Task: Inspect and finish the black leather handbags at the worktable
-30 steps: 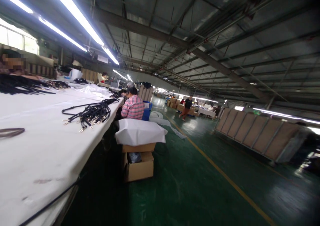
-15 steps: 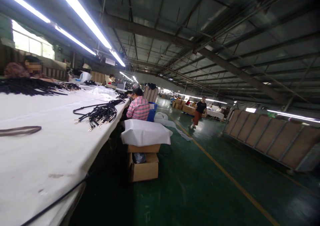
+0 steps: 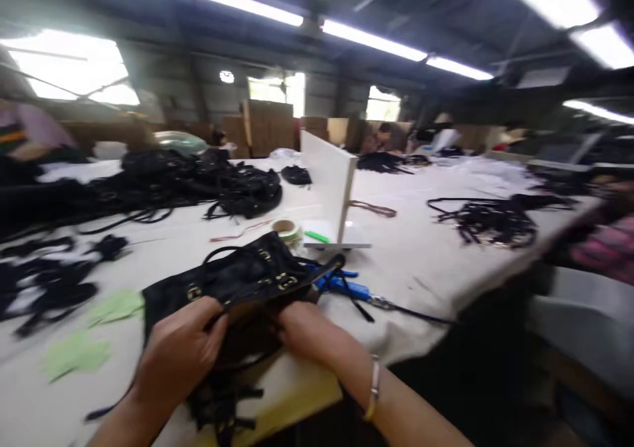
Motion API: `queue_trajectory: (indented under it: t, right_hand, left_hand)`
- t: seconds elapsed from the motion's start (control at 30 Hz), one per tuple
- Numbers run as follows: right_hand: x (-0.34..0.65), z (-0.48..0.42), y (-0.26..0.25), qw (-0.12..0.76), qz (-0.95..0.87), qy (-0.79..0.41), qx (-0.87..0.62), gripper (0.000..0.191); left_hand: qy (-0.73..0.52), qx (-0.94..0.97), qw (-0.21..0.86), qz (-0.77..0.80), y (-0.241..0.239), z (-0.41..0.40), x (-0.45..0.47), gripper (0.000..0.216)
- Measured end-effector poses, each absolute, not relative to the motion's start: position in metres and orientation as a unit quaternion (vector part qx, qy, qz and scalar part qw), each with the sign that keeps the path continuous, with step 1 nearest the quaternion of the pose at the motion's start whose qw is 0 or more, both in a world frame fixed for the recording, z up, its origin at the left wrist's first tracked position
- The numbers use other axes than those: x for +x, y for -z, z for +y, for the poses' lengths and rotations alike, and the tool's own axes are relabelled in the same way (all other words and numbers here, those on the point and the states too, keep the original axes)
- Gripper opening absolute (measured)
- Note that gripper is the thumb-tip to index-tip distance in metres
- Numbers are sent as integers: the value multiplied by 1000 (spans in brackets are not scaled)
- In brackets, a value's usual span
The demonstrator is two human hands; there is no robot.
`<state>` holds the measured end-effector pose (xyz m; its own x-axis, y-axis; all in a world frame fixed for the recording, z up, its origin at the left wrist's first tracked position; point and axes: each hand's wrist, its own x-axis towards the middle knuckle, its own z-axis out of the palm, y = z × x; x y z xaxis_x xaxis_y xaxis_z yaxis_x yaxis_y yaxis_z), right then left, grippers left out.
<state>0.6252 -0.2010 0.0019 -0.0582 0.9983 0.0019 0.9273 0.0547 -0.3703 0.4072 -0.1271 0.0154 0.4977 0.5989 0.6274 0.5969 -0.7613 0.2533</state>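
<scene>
Item: black bag [image 3: 222,276]. Lying near the close edge of the worktop [image 3: 396,252], tilting an open mouth toward that edge.

Holding: being pinched at the near rim by the left hand [image 3: 181,344], with thumb and curled fingers closing on the material. Being entered at the mouth by the right hand [image 3: 302,328]; hiding those fingertips inside, so leaving their closing or spreading impossible to tell.

Handling, by judgement: probably weighing little. Likely bending and slumping softly along the walls, in the way of leather or imitation leather; presumably stiffening around the fittings. Possibly sliding slightly at the smoother faces; hardly risking breakage, though perhaps creasing or scratching against hard metal. Best being held by the rim, with a thumb outside and fingers inside, or by both side walls; less securely being lifted by a loose strap.

Appearance: showing black, faintly glossy faces, gold-coloured buckles [image 3: 193,292] across the upper side and a thin looping handle [image 3: 218,251] toward the far left. Shading to brown inside the mouth. Appearing above dark strap ends [image 3: 225,401], but leaving any attachment to them unclear through blur.

Surroundings: neighbouring a blue tool [image 3: 354,291] beyond the right end, a tape roll [image 3: 293,237] behind, light-green pieces [image 3: 79,354] to the left, and a pale-yellow surface [image 3: 297,401] below.
</scene>
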Motion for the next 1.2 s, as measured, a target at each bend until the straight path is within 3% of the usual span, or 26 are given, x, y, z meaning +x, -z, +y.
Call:
queue_trajectory:
  t: [0.07, 0.3, 0.53, 1.0, 1.2]
  right_hand:
    - [607, -194, 3, 147, -744, -151, -634, 14]
    - [595, -207, 9, 285, -727, -162, -604, 24]
    - [551, -182, 12, 175, -712, -134, -667, 22]
    - [533, -188, 19, 171, -699, -62, -691, 11]
    - [569, -186, 10, 113, -660, 5, -742, 9]
  left_hand:
    - [-326, 861, -42, 387, -18, -132, 386, 21]
    - [-308, 849, -26, 428, -26, -140, 398, 13]
    - [-293, 845, -18, 446, -28, -143, 397, 14]
    - [-263, 827, 30, 495, -8, -141, 395, 11]
    - [-247, 823, 37, 511, 1, -138, 393, 13]
